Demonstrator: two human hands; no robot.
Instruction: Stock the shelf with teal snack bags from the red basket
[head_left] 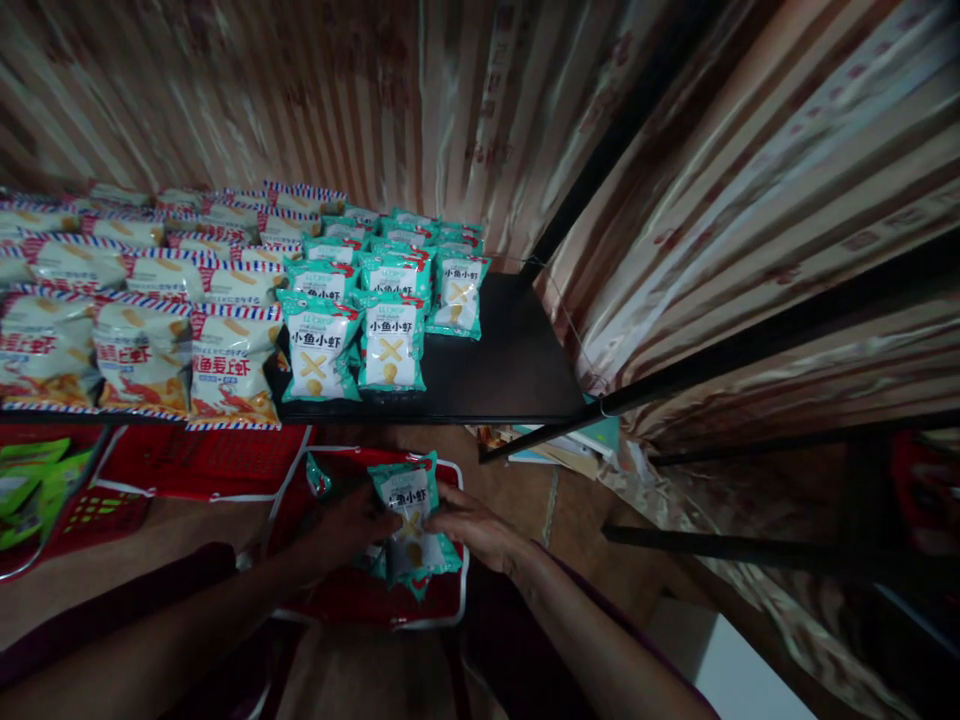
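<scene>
My left hand and my right hand both grip teal snack bags over a red basket on the floor. The left hand's fingers curl on the bags' left edge, and the right hand's fingers close on the right edge. More teal bags stand in rows on the black shelf above the basket. To their left lie rows of white bags with red and blue striped edges.
A second red basket sits under the shelf at left, and beside it a basket holding green packets. Striped curtain fabric hangs behind and to the right. Black shelf bars cross at right. Papers lie below the shelf corner.
</scene>
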